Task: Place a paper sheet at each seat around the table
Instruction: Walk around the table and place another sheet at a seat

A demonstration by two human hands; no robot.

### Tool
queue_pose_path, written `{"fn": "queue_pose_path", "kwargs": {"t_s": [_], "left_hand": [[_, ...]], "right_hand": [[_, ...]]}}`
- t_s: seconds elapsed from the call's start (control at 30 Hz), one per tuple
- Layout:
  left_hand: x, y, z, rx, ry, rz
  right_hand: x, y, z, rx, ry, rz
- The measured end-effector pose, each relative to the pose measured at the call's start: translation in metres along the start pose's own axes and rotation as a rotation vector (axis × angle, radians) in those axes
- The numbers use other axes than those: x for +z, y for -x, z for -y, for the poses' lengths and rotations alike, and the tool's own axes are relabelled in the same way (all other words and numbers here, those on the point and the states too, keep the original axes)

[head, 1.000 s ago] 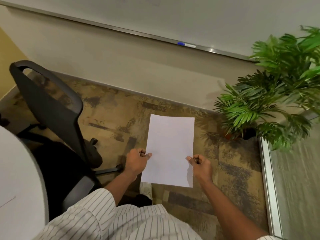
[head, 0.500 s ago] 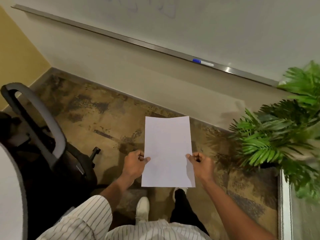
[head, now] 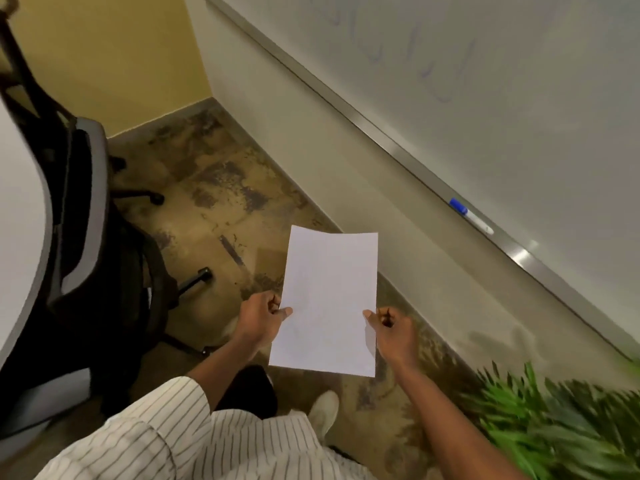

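I hold a blank white paper sheet [head: 327,299] flat in front of me, above the patterned carpet. My left hand [head: 261,317] pinches its left edge with thumb on top. My right hand [head: 389,323] pinches its right edge the same way. The white round table [head: 17,216] shows as a curved edge at the far left. A grey and black office chair [head: 86,216] stands against the table, between it and me.
A whiteboard [head: 485,81] with a metal tray runs along the wall to the right, with a blue-capped marker [head: 471,216] on the tray. A green potted plant [head: 561,424] fills the lower right. A yellow wall [head: 114,53] closes the far corner. Open carpet lies ahead.
The view has swung left and tilted: the plant slid to the lower right, the chair and table edge came closer at left. Both hands keep the same grip on the sheet.
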State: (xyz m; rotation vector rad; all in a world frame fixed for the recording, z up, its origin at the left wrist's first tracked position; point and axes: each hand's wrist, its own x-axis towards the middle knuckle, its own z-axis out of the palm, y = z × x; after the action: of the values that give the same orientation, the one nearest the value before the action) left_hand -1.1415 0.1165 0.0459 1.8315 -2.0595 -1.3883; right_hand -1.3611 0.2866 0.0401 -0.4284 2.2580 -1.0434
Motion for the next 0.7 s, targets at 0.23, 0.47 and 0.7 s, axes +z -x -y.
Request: {"fn": "queue_pose_path", "kwargs": {"t_s": [0.23,0.47,0.7], "left_hand": [[-0.024,-0.043,-0.022,-0.072,0.090,-0.093],[-0.061,-0.135,-0.039,-0.187,0.205,-0.184],[-0.117,-0.224,-0.078,-0.174,0.354,-0.220]], "right_hand": [[0.025,-0.075,0.068,-0.114,0.037,0.106],[0.074,-0.151,0.144,-0.205,0.087,0.154],[0.118,-0.226,0.230,-0.292,0.134,0.136]]}}
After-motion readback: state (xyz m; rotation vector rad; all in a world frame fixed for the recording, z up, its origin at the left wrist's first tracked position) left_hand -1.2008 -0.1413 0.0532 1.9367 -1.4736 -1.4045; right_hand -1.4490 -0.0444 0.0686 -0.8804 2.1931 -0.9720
